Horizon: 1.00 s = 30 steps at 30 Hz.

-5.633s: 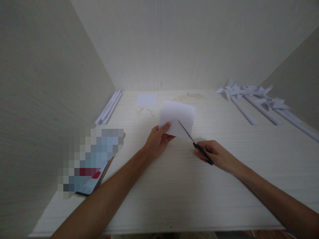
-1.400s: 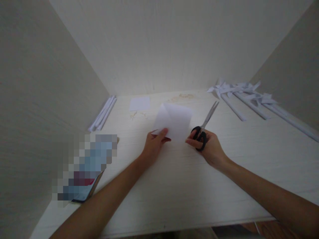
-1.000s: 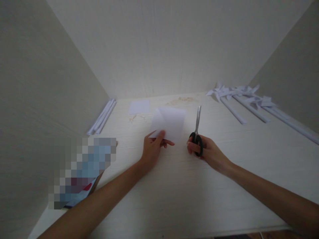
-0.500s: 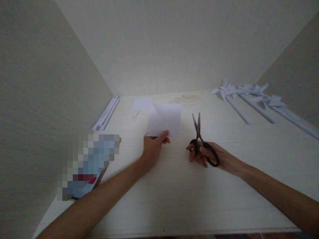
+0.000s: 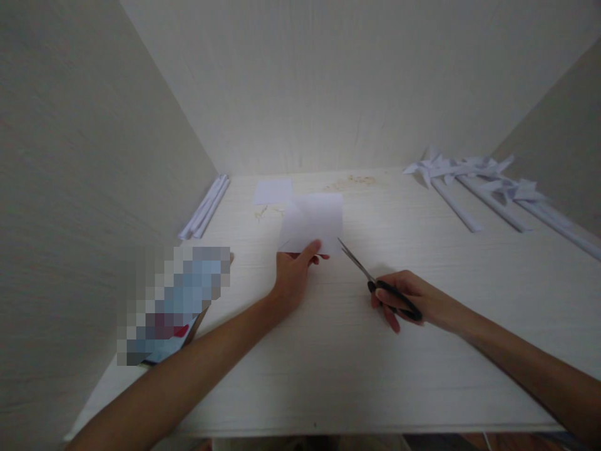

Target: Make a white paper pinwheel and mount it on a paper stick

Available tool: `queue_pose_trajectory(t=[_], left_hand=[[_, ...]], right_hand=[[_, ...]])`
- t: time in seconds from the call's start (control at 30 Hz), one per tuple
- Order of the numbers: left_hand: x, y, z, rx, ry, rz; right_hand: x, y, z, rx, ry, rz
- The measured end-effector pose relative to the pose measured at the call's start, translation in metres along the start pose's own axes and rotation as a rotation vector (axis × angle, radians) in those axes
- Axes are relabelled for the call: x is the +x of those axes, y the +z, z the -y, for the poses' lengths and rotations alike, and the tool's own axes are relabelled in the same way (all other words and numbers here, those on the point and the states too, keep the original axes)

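My left hand (image 5: 295, 275) pinches the near edge of a white square sheet of paper (image 5: 317, 219), thumb on top and fingers underneath. A diagonal line shows in the sheet's left part. In my right hand (image 5: 399, 297) is a pair of scissors (image 5: 360, 266) with black handles, its blades slightly apart. The blade tips point up and left, right by the paper's lower right corner; whether they touch it I cannot tell. Behind the held sheet lies another white sheet (image 5: 272, 191) on the white table (image 5: 300, 376).
Rolled paper tubes (image 5: 205, 207) lie at the back left. Several paper pinwheels on paper sticks (image 5: 491, 200) lie at the back right. A blurred-out flat object (image 5: 188, 300) rests by my left forearm. Walls enclose the back and sides.
The scissors have turned left, from pointing away to pointing at the paper's corner, and their blades have come closer together. My left hand still holds the sheet. The view has shifted slightly.
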<state>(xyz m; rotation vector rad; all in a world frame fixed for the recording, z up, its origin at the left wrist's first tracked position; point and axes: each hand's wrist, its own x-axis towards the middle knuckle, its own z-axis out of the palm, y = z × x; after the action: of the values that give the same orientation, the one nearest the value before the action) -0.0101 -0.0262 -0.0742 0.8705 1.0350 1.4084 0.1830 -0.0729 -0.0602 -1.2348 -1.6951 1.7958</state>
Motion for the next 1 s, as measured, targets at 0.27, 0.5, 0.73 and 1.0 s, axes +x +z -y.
queue_pose_trajectory(t=[0.27,0.5,0.73,1.0], left_hand=[[-0.0005,0.0026,-0.0016,-0.03,-0.059,-0.024],[-0.0014,0.004,-0.0016,-0.056,-0.104,-0.023],[-0.0024,0.0048,-0.0026,-0.072,-0.098,-0.006],[-0.0027,0.0056,-0.0021,-0.114,-0.09,0.02]], right_hand=[[-0.0005,0.0045,0.0037,-0.047,-0.019,-0.017],[0.0007,0.004,0.0031,-0.078,-0.03,-0.012],[0.0003,0.0061,0.0069,-0.058,-0.007,-0.026],[0.0002,0.0055,0.0059,-0.038,-0.018,-0.012]])
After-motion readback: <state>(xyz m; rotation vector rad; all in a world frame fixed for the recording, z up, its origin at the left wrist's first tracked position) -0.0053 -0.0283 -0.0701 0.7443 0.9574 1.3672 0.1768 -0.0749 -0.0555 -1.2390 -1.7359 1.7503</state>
